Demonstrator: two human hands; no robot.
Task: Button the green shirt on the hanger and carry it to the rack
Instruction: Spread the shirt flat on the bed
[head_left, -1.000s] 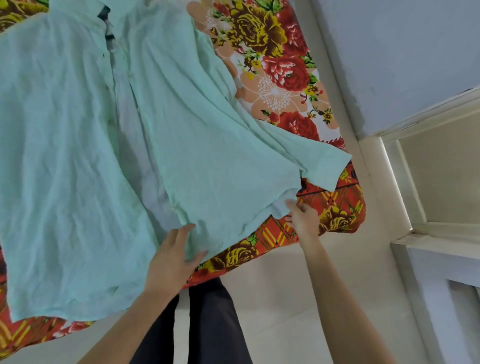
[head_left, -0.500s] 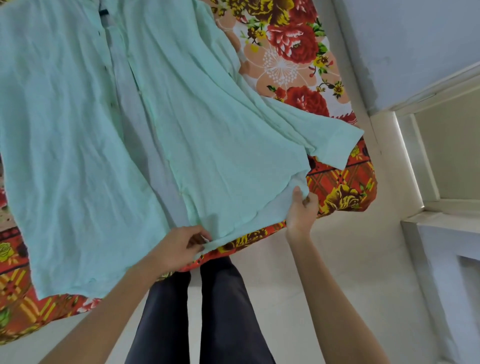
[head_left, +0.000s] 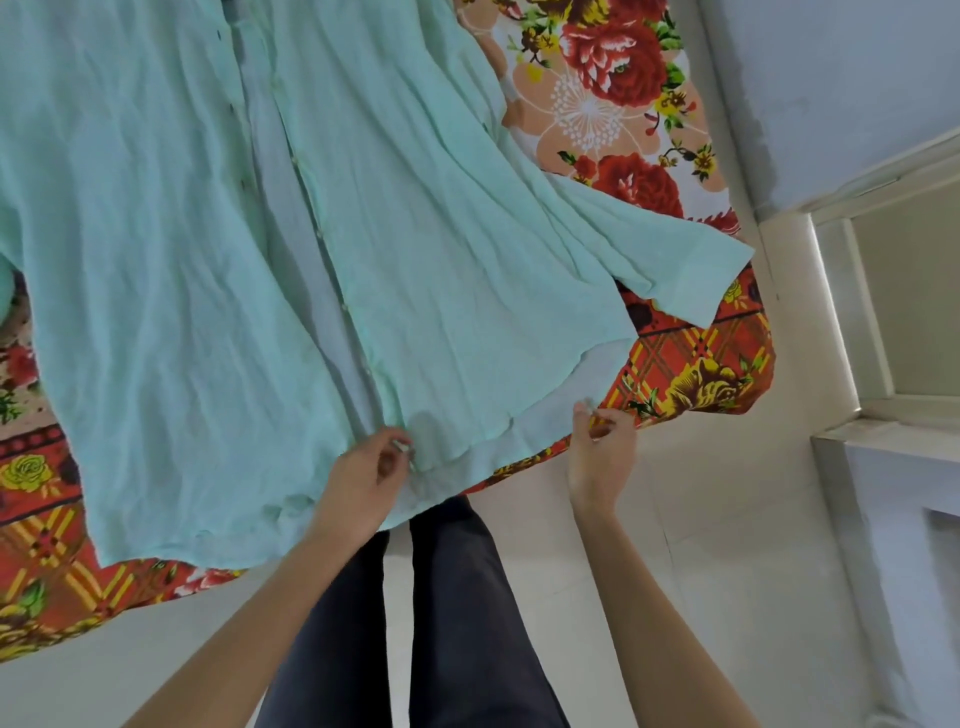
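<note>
The pale green shirt (head_left: 441, 249) lies spread out, front open, on a bed with a floral sheet (head_left: 613, 93). A row of small buttons runs down the edge of its right panel. My left hand (head_left: 363, 478) pinches the hem at the bottom of the button placket. My right hand (head_left: 600, 441) pinches the hem at the shirt's right bottom corner. One sleeve (head_left: 675, 265) lies out to the right. The hanger is out of view above the frame.
The bed's edge runs diagonally just in front of my dark-trousered legs (head_left: 441, 623), which stand on a pale tiled floor (head_left: 701, 545). A blue-grey wall (head_left: 831, 78) and a cream frame or ledge (head_left: 883, 415) stand at the right.
Both hands shifted along the hem and now pinch it between fingertips; the lower shirt lies flatter and more stretched. The view has moved closer.
</note>
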